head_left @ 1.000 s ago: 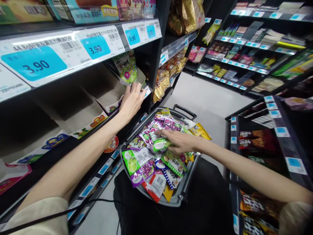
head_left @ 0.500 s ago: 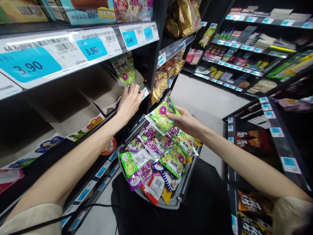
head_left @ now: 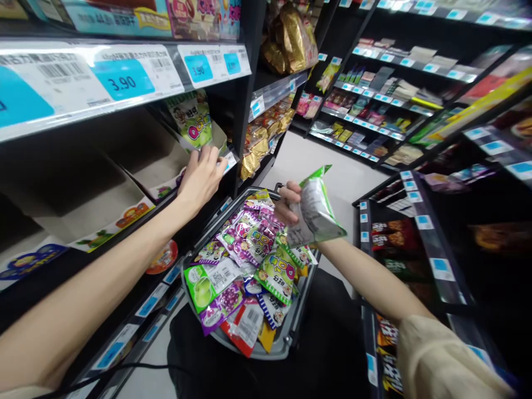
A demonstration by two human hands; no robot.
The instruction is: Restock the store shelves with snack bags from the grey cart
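Note:
My right hand point(head_left: 288, 204) grips a green gummy candy bag point(head_left: 316, 206) above the basket, its silvery back turned towards me and blurred. My left hand point(head_left: 202, 176) rests at the shelf front, fingers curled over the front lip of a cardboard display box point(head_left: 219, 134); the fingertips are partly hidden. Upright in that box stand green gummy candy bags point(head_left: 196, 124), just behind my left fingers. Below both hands, a grey basket point(head_left: 282, 350) is heaped with purple grape bags point(head_left: 261, 239), green bags point(head_left: 277, 270) and a red packet point(head_left: 246, 324).
Left of the filled box are cardboard trays point(head_left: 75, 183) on the same shelf. A price rail point(head_left: 124, 75) runs above my left arm. Gold-wrapped packs point(head_left: 260, 144) sit beyond the upright. Another shelf unit point(head_left: 424, 221) stands on the right, with pale floor point(head_left: 332, 166) between.
My right hand has moved right and turned the green bag from its printed front to its silvery back. The view has shifted to the right; my left hand stays at the box front.

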